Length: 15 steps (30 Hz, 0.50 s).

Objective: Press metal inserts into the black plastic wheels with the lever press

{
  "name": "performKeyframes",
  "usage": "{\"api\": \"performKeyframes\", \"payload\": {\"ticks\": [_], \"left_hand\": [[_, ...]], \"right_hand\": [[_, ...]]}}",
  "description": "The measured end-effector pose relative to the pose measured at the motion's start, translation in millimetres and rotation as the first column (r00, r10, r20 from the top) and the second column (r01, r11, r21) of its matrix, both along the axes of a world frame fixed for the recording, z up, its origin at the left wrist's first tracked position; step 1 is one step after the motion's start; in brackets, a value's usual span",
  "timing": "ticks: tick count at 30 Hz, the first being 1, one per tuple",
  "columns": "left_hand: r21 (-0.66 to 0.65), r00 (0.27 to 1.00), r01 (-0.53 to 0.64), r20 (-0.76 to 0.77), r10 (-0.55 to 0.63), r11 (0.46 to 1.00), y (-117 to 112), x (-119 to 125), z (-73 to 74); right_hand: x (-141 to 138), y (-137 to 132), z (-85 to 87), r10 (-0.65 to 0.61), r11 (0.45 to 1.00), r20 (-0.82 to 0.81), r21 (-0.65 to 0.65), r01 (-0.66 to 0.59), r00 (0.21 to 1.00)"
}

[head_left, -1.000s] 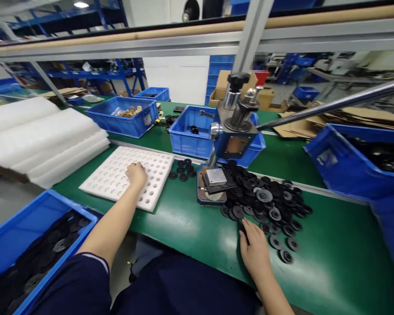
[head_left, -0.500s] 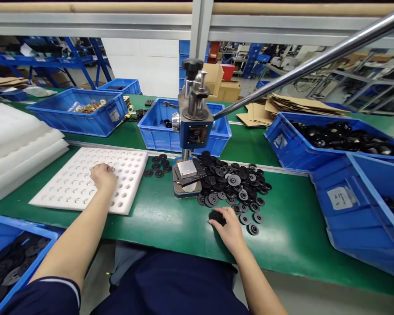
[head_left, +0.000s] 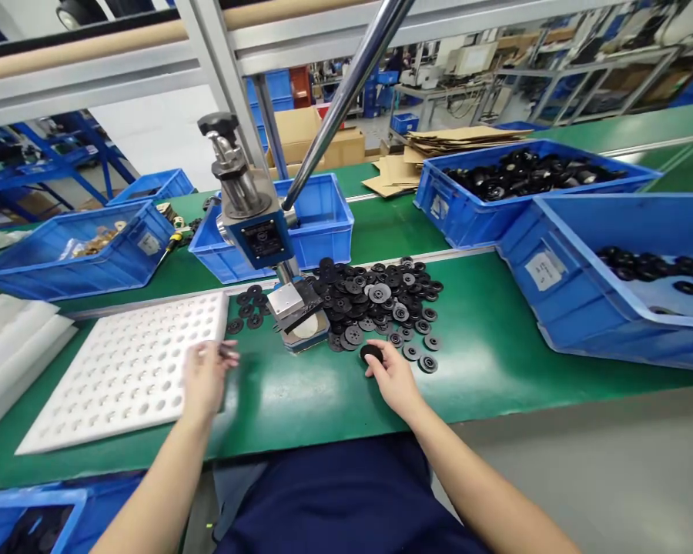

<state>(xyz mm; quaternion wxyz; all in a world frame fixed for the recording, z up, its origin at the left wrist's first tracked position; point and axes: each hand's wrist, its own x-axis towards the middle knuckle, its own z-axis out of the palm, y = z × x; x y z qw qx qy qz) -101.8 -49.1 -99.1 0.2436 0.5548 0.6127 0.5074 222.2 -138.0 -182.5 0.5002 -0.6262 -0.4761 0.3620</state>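
Observation:
My right hand [head_left: 393, 377] pinches a black round disc [head_left: 372, 354] between thumb and fingers, just in front of a heap of black discs [head_left: 355, 304]. My left hand [head_left: 205, 377] is over the right edge of a white foam tray [head_left: 101, 346] with rows of round holes. Its fingers are drawn together and smeared by motion; something small and dark shows at the fingertips, too blurred to name. Between the hands stands a lever press [head_left: 254, 223] with a metal block [head_left: 286, 300] on its base. Several discs [head_left: 248, 308] lie between tray and press.
Blue bins stand behind the press [head_left: 323, 246], at the back left [head_left: 81, 261] and on the right [head_left: 560, 292]. The press's long handle [head_left: 346, 100] slants up to the right. White foam sheets [head_left: 11, 346] are stacked at the left. Flat cardboard [head_left: 398, 173] lies behind.
My left hand has moved from the middle of the foam tray to its right edge. My right hand still holds the disc, now tilted up. The camera view has turned right.

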Motion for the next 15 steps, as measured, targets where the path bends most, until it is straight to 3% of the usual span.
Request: {"api": "performKeyframes", "payload": {"ticks": [2,4,6,8,10,15], "left_hand": [[-0.094,0.970,0.244,0.027,-0.243,0.965,-28,37,-11.3],[-0.172,0.889,0.458,0.071,-0.452,0.872,-48,72,-23.9],[-0.215,0.798,0.600,0.101,-0.594,0.770,-58,99,-36.9],[-0.215,0.759,0.643,0.056,-0.648,0.735,-61,115,-49.3],[-0.181,0.761,0.631,-0.041,-0.647,0.754,-60,122,-59.5],[-0.082,0.722,0.665,-0.186,-0.667,0.742,-61,119,-69.4]], "right_hand": [[-12,-2,0.2,0.043,0.999,-0.031,0.010,-0.043,0.999],[-23,-6,0.4,0.063,0.997,0.017,0.045,-0.063,0.998],[-29,-10,1.0,0.060,0.992,0.118,0.100,-0.072,0.991],[-30,-14,2.0,0.073,0.983,0.204,0.149,-0.105,0.976],[-29,-16,2.8,0.098,0.969,0.277,0.192,-0.155,0.956],[-28,-16,0.2,0.126,0.919,0.436,0.287,-0.271,0.891]]}}
